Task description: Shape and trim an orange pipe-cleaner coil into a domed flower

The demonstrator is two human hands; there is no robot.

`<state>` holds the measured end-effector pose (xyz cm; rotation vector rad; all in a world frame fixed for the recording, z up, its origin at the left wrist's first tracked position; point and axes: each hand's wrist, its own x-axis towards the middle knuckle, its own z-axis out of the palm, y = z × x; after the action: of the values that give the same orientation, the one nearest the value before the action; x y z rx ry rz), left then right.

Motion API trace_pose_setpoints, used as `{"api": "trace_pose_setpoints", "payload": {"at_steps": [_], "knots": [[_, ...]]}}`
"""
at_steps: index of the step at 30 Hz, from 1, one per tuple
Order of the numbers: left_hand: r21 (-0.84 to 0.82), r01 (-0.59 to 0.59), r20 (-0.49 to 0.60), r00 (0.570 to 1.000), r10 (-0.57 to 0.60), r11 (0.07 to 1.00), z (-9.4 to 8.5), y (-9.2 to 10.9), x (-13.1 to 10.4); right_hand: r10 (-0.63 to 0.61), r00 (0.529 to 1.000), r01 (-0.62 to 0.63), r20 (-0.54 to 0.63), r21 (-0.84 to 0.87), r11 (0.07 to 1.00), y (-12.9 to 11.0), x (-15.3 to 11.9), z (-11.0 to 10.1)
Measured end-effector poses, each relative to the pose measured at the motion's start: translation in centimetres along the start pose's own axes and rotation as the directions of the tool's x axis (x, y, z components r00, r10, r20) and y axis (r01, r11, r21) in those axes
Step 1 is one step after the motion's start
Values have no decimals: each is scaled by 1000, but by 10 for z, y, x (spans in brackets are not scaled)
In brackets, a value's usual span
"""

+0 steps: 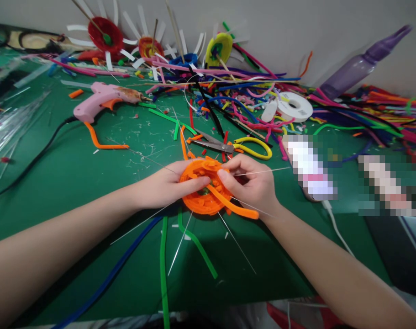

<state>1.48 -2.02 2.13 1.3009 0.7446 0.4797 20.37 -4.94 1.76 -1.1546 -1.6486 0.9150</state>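
Between my hands is a round, bowl-like piece of orange pipe cleaner (202, 206), with thin clear spokes sticking out around it. My left hand (170, 183) grips its left side, the thumb laid over the rim into the middle. At the right rim, the thumb and bent fingers of my right hand (250, 183) pinch the orange piece. A loose orange pipe cleaner end (244, 211) runs out from the centre toward the lower right. Just beyond my hands lie scissors (224, 147) with yellow handles. Green pipe cleaners (198, 244) and a blue one (122, 269) lie nearer me.
A pink glue gun (98, 100) with a black cord lies at the left. Pipe cleaners and scraps pile along the wall, with a white ribbon spool (294, 107) and a purple bottle (353, 73). A lit phone (308, 169) on a cable lies at the right.
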Motion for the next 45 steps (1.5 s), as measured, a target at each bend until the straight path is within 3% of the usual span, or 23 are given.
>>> {"api": "trace_pose_setpoints", "payload": {"at_steps": [4, 15, 26, 37, 45], "knots": [[-4, 2, 3, 1000, -2, 1000, -1, 0, 0, -24, 1000, 24, 1, 7, 1000, 2, 0, 0], [47, -62, 44, 997, 60, 997, -2, -1, 0, -207, 978, 203, -4, -195, 960, -4, 1, -2], [60, -35, -23, 999, 37, 998, -1, -1, 0, -66, 998, 67, 10, -51, 996, -2, 2, -2], [4, -35, 1, 999, 35, 999, -1, -2, 1, 45, 999, -47, 20, 117, 992, -1, 1, 0], [56, -42, 47, 998, 39, 998, -3, -1, 2, 13, 1000, -14, 25, 39, 999, -1, 1, -1]]}}
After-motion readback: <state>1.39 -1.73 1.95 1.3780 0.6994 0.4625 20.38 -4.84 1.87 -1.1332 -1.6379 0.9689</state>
